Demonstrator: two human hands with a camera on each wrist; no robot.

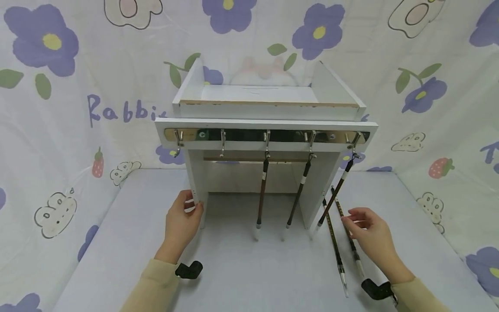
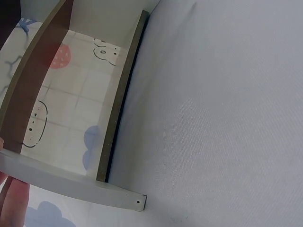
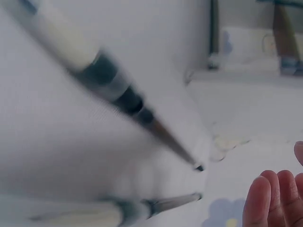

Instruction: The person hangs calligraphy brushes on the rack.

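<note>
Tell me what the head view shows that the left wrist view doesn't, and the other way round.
Only the head view: the metal hooks, three hanging brushes, two brushes lying on the tabletop, and the right hand near those two.

Only the left wrist view: a strawberry print seen through the shelf's opening; the head view's strawberries appear outside the frame.

Both: the white shelf, the left hand gripping its side panel, the tabletop and the patterned cloth.
</note>
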